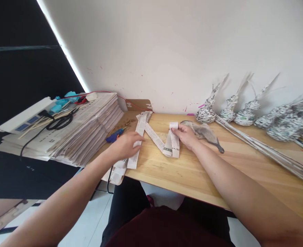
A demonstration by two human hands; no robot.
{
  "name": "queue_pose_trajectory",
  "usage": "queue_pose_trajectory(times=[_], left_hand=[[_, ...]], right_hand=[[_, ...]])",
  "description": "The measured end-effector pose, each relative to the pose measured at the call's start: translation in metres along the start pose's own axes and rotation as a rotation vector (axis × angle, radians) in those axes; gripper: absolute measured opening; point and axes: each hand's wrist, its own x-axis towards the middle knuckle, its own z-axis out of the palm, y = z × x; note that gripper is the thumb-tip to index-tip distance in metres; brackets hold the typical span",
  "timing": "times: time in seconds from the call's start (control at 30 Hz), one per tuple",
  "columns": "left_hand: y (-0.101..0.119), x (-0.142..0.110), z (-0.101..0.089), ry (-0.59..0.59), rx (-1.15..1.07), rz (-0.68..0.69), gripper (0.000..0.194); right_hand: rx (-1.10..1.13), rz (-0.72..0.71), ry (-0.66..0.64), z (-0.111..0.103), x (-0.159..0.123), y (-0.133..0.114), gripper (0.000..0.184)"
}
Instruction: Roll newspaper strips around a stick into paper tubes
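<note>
Against a white wall (154,51), the wooden bench (192,175) bears three separate woven paper pieces (205,113) by its back edge, more bunched rightward, while the right hand (187,136) clamps its fingers on one folded paper strip (175,147) mid-bench and the left hand (124,145), fingers apart, is over paper strips (140,127) near one newspaper stack (89,127).

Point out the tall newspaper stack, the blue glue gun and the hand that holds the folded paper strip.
newspaper stack (89,128): head view, upper sheets' printed face
blue glue gun (112,137): head view, blue body
right hand (188,136): head view, back of hand
</note>
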Motion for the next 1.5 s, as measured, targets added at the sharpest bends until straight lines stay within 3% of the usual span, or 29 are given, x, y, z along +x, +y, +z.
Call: queue_pose_trajectory(times=[0.13,0.27,0.47,0.63,0.8,0.97,1.07,1.2,1.27,1.33,1.4,1.5], left_hand=[[0.027,-0.058,0.001,-0.089,0.043,0.034,0.033],[0.029,-0.086,0.015,-0.092,0.153,0.078,0.034],[0.027,-0.087,0.031,-0.022,0.338,0.195,0.036],[0.026,-0.089,0.017,0.127,0.408,0.257,0.032],[0.015,-0.098,0.001,0.260,0.416,0.163,0.028],[0.001,-0.108,0.010,0.254,0.388,0.059,0.030],[0.005,-0.111,0.008,0.240,0.340,0.000,0.034],[0.031,-0.103,0.005,0.255,0.066,-0.084,0.032],[0.049,-0.092,0.011,0.266,-0.210,-0.191,0.032],[0.065,-0.076,0.021,0.197,-0.543,-0.301,0.038],[0.078,-0.055,0.034,0.156,-0.847,-0.292,0.050],[0.093,-0.024,0.050,0.205,-1.174,-0.238,0.070]], right_hand=[[-0.027,-0.028,0.009,0.000,-0.001,0.000,0.021],[-0.048,-0.038,0.021,0.001,-0.002,0.000,0.023],[-0.070,-0.018,0.023,0.001,-0.003,-0.001,0.022],[-0.063,-0.024,-0.001,-0.001,0.000,0.002,0.022],[-0.046,-0.019,-0.016,-0.001,0.000,0.003,0.023],[-0.051,-0.024,0.000,0.001,-0.003,-0.003,0.021],[-0.041,-0.051,0.015,0.003,-0.004,-0.004,0.024],[-0.023,-0.123,-0.016,0.009,-0.009,-0.006,0.029],[-0.043,-0.150,-0.088,0.014,-0.015,-0.009,0.031],[-0.090,-0.163,-0.166,0.020,-0.023,-0.014,0.032],[-0.122,-0.159,-0.237,0.026,-0.030,-0.020,0.033],[-0.061,-0.149,-0.327,0.032,-0.039,-0.024,0.033]])
